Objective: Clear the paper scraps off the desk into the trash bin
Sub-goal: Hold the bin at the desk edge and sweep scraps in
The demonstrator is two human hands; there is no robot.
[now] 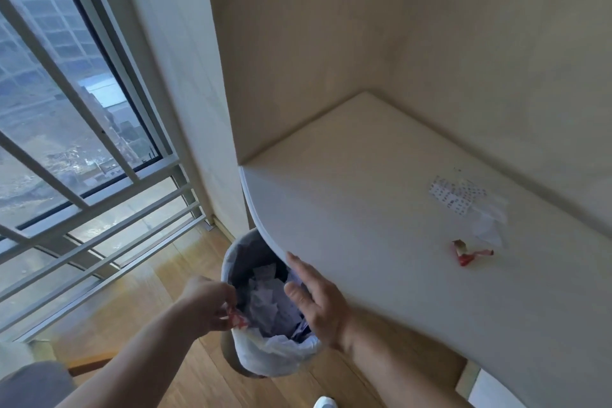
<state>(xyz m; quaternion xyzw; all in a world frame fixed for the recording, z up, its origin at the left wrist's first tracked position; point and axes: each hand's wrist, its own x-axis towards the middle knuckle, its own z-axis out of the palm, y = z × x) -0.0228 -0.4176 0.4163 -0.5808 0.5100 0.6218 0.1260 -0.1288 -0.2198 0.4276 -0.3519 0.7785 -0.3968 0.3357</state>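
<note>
A grey trash bin (231, 255) with a white liner stands on the floor under the rounded corner of the white desk (347, 209), holding several white paper scraps. My left hand (208, 303) hovers at the bin's left rim, pinching a red and white wrapper scrap (239, 320). My right hand (318, 295) is spread open over the bin's right side, just below the desk edge, holding nothing. On the desk lie printed white paper scraps (453, 195), a clear crumpled piece (488, 225) and a red wrapper (467, 253).
A tall window with metal rails (82, 149) fills the left. Beige wall panels (364, 26) enclose the desk's back and left side. The floor (149, 281) is wood. A grey chair edge (33, 381) shows bottom left, and a white shoe tip (326, 402) shows at the bottom.
</note>
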